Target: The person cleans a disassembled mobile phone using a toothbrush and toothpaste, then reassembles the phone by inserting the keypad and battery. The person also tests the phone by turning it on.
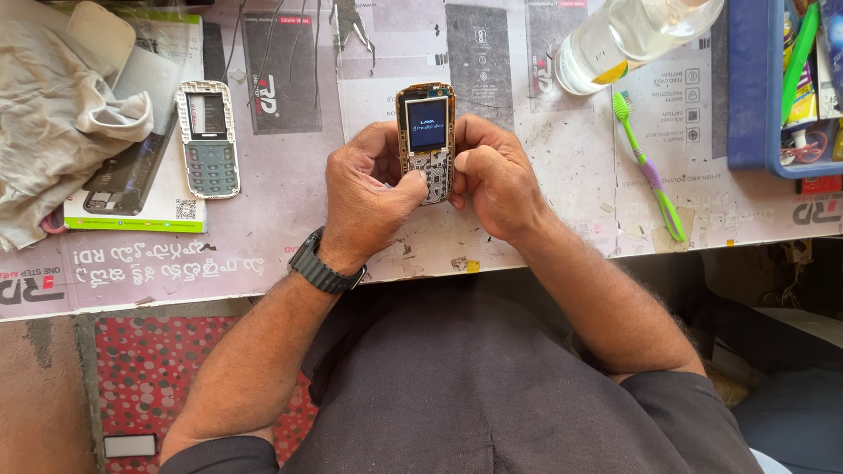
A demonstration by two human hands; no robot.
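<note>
This looks like a small phone repair shop. Both hands hold an opened phone point(426, 140) with its screen lit. Left of it lies a loose phone front cover point(208, 138) and a cloth point(53, 123). To the right lie a toothbrush point(648, 167), a clear bottle point(632, 35) and a blue tray point(764, 88) of tools.

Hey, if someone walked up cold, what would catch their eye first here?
Probably the opened phone with its lit blue screen, held at the table's centre by the left hand and right hand. Next, the detached keypad cover lying to the left, and the green toothbrush on the right.
</note>
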